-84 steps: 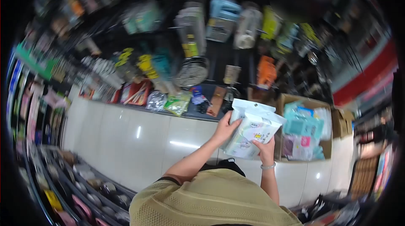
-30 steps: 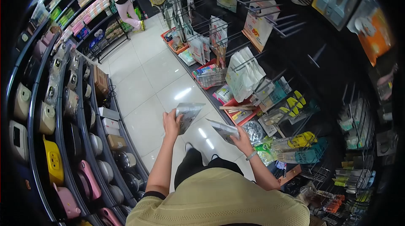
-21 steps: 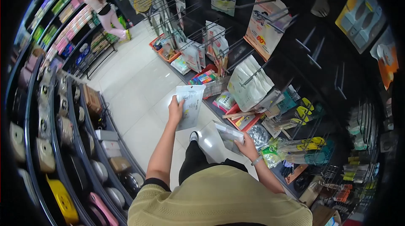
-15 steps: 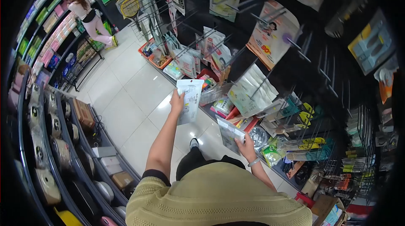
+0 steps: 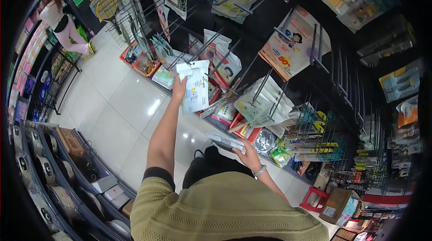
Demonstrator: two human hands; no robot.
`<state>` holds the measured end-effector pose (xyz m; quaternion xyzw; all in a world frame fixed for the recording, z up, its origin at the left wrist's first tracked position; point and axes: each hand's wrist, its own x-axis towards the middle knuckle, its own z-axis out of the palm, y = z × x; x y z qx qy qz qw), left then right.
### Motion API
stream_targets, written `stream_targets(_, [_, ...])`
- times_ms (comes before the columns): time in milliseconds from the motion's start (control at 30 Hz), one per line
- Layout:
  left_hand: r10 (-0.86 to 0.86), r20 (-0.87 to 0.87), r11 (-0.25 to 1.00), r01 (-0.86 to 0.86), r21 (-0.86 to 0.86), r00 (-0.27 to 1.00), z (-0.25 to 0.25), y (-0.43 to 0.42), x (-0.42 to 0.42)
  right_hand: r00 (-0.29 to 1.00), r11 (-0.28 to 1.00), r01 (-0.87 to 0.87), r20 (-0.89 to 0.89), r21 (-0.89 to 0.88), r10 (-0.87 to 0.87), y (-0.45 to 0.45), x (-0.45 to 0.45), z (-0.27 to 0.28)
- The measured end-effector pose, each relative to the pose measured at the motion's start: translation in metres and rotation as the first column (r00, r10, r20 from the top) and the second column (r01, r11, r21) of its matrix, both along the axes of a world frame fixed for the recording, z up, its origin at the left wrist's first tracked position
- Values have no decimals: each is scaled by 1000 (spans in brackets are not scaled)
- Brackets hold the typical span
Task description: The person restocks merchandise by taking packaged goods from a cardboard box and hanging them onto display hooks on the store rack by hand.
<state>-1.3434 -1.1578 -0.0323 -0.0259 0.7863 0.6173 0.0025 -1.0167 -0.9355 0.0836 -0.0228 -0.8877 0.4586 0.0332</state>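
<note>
My left hand [image 5: 179,89] is closed on the left edge of a flat white printed package [image 5: 196,90], which has a hang hole at its top. It is held up in front of the lower shelf and the hanging bags. My right hand [image 5: 248,154], low near my body, grips a second flat package [image 5: 224,140]. That one is tilted nearly edge-on, so most of its face is hidden. Between the hands and the rack, several pale green-and-white bags [image 5: 262,103] hang on hooks.
Bare metal hooks [image 5: 310,56] jut out from the black display wall on the right. An orange basket [image 5: 152,71] sits on the low shelf. Pans and boxed goods fill the left shelf [image 5: 78,160]. A person [image 5: 67,27] stands far left. A red stool [image 5: 313,199] is at lower right.
My left hand has moved up and slightly left with its package, towards the rack. My right hand has shifted left, and its package has tipped from face-on to nearly edge-on.
</note>
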Motion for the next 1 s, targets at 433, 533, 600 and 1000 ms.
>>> stream_targets(433, [-35, 100, 966, 8, 259, 994, 1, -4, -35, 989, 989, -127, -83, -73, 121, 25, -93, -26])
stream_targets(533, [-95, 156, 959, 48, 279, 983, 12, -3, -42, 983, 987, -157, -104, -28, 154, 31, -106, -25])
stream_targets(600, [-101, 142, 959, 58, 278, 985, 4, 2, -53, 986, 988, -146, -86, -46, 142, 31, -109, -21])
stream_targets(1000, [-53, -57, 981, 62, 184, 997, -41, 53, -164, 951, 951, 310, 12, -7, -310, -27, -117, -15])
